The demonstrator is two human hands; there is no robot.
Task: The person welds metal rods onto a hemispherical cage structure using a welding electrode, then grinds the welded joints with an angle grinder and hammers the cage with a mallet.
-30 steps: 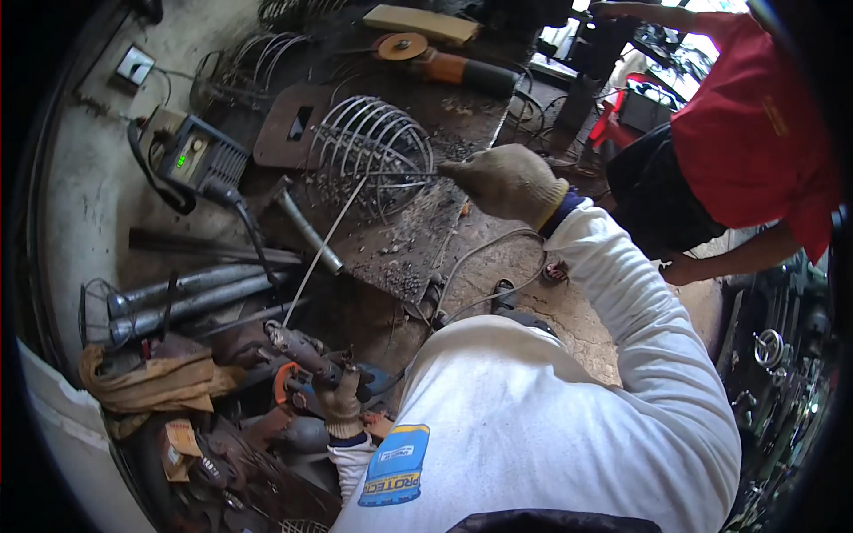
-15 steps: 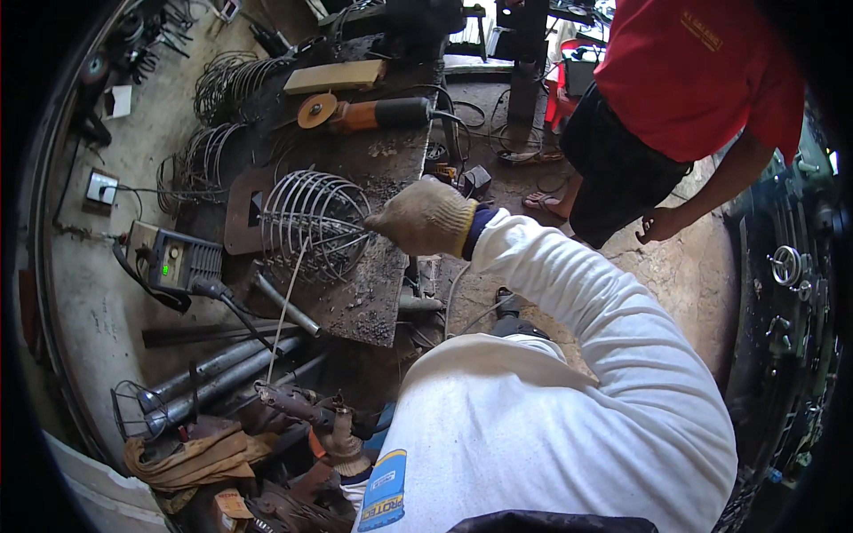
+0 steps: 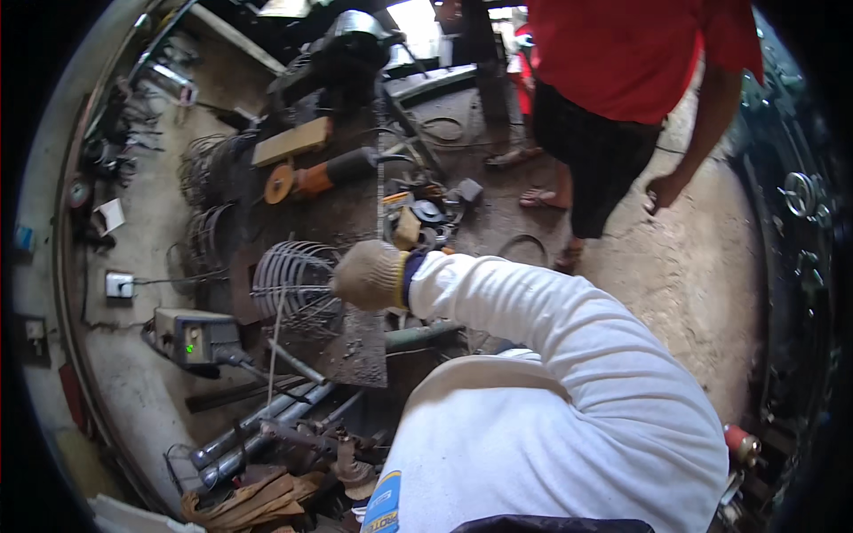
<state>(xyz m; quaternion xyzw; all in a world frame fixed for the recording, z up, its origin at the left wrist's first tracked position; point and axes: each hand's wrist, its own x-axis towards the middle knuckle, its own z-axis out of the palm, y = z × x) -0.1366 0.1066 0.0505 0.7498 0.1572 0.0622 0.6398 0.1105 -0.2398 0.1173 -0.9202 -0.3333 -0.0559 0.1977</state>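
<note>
Nearest us, on the near side of the wire cage, our left hand has its grip wrapped round an electrode holder, its welding rod pointing cageward. Our right hand pinches the cage's right end. The cage lies on the table; beyond it sit an angle grinder, then a wooden block.

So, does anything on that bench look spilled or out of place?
Yes: small dark bits litter the near corner of the workbench, beside the wire cage. They look scattered, as if spilled, rather than placed.
</note>
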